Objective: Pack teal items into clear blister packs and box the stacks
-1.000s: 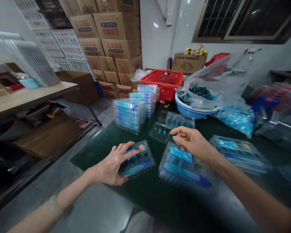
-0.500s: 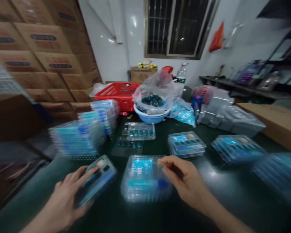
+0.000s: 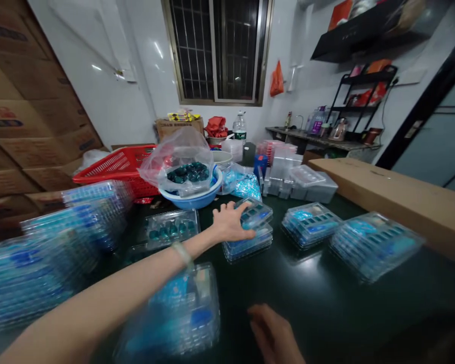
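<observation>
My left hand (image 3: 231,222) reaches across to the middle of the table, its fingers gripping a clear plastic case (image 3: 257,213) with dark green pieces in it. That case tilts over a short stack of similar cases (image 3: 250,245). Low in the view, my right hand (image 3: 275,331) is loosely curled and slightly blurred; its thumb and finger are apart, with nothing visible between them. Under my left forearm lies a stack of clear cases (image 3: 205,303) with a light-blue packet, a beige piece and a blue item inside, partly hidden by the arm.
Case stacks stand at the left (image 3: 26,283) and right (image 3: 375,242), with another stack (image 3: 311,222) between. Behind are an open tray of green pieces (image 3: 174,227), a blue basin (image 3: 191,202) holding a bag, a red basket (image 3: 114,164) and a long carton (image 3: 394,192).
My left hand has carried the case from the left to the short stack at centre right. My right hand has moved away from the near cases and lower. The view has turned right.
</observation>
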Available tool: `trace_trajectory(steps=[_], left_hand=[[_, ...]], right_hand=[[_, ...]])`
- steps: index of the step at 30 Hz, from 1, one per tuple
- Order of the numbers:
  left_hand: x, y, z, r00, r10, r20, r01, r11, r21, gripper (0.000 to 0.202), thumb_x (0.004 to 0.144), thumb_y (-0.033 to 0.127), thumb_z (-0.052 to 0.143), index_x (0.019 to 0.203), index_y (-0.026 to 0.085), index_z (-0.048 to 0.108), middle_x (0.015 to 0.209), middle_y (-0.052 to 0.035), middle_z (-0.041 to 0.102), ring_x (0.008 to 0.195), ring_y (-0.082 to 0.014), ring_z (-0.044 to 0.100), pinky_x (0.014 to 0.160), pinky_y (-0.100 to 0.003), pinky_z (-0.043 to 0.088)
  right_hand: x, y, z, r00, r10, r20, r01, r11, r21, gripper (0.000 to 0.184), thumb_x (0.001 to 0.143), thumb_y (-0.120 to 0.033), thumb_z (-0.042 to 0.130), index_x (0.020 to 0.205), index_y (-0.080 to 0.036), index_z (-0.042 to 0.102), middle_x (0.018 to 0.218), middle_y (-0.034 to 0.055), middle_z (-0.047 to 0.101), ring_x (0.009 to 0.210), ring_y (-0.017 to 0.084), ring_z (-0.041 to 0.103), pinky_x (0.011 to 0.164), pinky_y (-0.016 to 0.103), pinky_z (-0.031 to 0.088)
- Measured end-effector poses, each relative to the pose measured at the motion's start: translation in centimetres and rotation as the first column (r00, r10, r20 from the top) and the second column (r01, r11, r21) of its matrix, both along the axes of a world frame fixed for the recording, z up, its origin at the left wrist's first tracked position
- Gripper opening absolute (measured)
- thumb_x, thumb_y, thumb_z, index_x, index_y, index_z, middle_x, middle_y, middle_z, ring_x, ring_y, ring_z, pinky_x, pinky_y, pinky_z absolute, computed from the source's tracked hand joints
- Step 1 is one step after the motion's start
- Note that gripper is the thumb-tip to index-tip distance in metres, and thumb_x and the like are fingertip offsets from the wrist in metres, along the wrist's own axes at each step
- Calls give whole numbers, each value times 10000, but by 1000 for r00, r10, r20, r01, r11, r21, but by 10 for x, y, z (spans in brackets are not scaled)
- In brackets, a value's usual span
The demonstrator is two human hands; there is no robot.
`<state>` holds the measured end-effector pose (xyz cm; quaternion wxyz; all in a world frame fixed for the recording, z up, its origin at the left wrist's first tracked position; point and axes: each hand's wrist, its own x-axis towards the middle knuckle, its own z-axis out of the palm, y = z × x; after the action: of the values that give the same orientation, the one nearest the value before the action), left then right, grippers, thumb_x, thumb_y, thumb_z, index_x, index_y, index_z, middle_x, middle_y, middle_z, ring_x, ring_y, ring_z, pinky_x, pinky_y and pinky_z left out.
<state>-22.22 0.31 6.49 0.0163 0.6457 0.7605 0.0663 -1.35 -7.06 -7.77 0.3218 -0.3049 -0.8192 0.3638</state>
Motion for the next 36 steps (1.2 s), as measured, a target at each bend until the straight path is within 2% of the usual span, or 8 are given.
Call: trace_trajectory(steps=[4,7,11,14,17,21,30,36], left_hand=[[3,26,-27,1000,-24,12,25,993,-113,990,418,713,593,1289,337,307,1259,-145,376,1099,-423,358,828,-578,272],[-4,14,-16,999,-21,41,27,989,-145,1058,400,732,593,1319,336,249,1334,-157,294,1165,-443,276,862,-596,221],[-16,-51,20,971,-158,178,165,986,-27,1005,544,731,508,1358,254,163,1386,-150,227,1224,-379,245,936,-544,210],[-24,-122,27,940,-259,222,304,932,-198,1030,485,706,580,1342,261,222,1361,-134,304,1193,-372,318,938,-538,239],[-29,-173,13,969,-196,149,234,920,-314,1119,411,666,646,1353,294,171,1362,-160,285,1188,-443,281,894,-639,186],[-31,-193,2,979,-155,131,182,958,-223,991,488,507,683,1338,315,210,1271,-120,373,1096,-364,400,887,-565,270],[-45,-216,27,975,-40,219,47,998,-30,847,574,424,651,1317,348,252,1272,-58,336,1111,-302,382,909,-453,324],[-83,-303,15,947,318,-48,-311,944,109,795,636,416,587,1331,330,211,1282,-72,346,1150,-319,346,905,-471,300]], right_hand=[[3,1,7,994,106,8,-106,994,-30,195,838,-289,447,973,-217,567,816,37,617,713,154,607,656,230,491],[5,4,13,986,165,-20,-166,984,-62,188,839,-275,435,978,-220,550,787,39,599,674,165,593,615,252,486],[1,6,22,969,244,-48,-248,962,-117,196,853,-251,407,1016,-225,514,807,45,568,684,164,565,599,258,464],[-8,6,34,957,283,-67,-289,952,-102,187,849,-233,415,1011,-224,509,801,36,540,688,155,543,605,255,445],[-21,2,49,931,357,-81,-364,928,-87,193,849,-223,409,1017,-220,506,794,29,521,685,146,527,597,248,435],[-35,-5,62,906,416,-86,-422,904,-74,208,853,-222,401,1033,-214,506,801,29,513,696,139,522,607,242,438],[-44,-10,71,924,364,-118,-376,921,-101,315,851,-239,414,1166,-235,408,783,6,515,660,125,523,609,225,440],[-94,5,108,884,464,-47,-448,873,190,178,850,-237,411,902,-203,578,789,35,553,701,143,521,634,251,404]])
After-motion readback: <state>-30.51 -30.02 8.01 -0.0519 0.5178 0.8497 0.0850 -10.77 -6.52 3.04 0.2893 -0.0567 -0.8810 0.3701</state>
